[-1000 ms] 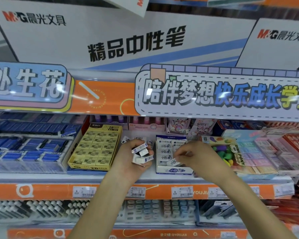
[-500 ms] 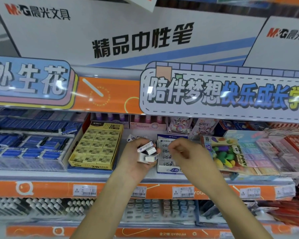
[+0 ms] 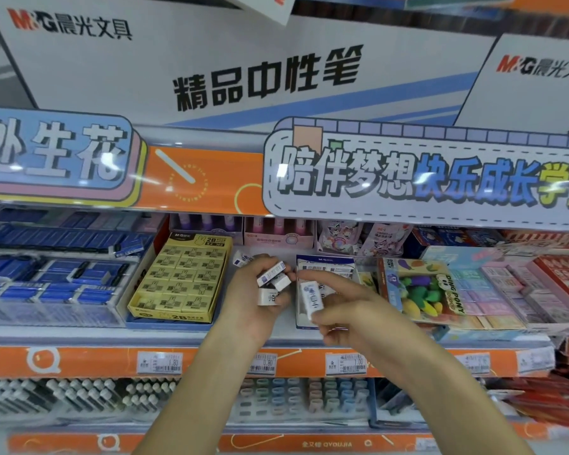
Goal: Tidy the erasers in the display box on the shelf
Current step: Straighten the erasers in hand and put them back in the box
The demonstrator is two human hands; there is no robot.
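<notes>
Holding a small clutch of white erasers [image 3: 271, 284], your left hand [image 3: 255, 303] is curled shut around them just in front of the shelf [image 3: 79, 334], with one sleeve showing a barcode and another lying crosswise beneath it. Your right hand [image 3: 349, 307] pinches a single eraser [image 3: 311, 298] between thumb and fingertips, its other fingers loosely spread, and it sits just right of the left hand, over the front half of the display box [image 3: 326, 262]. That display box is white with a blue back flap and stands near the shelf's front edge, between the yellow 2B eraser box [image 3: 181, 280] on its left and a pack of fruit-shaped erasers [image 3: 421, 290] on its right. More white erasers lie in rows at the back of the display box, though your hand hides the front part, so you cannot tell how full it is. One loose eraser [image 3: 242, 258] lies on the shelf behind your left hand, beside the yellow box's far corner. Blue packs [image 3: 46, 274] fill the shelf's left end, and price tags [image 3: 345, 363] run along its orange front edge.
</notes>
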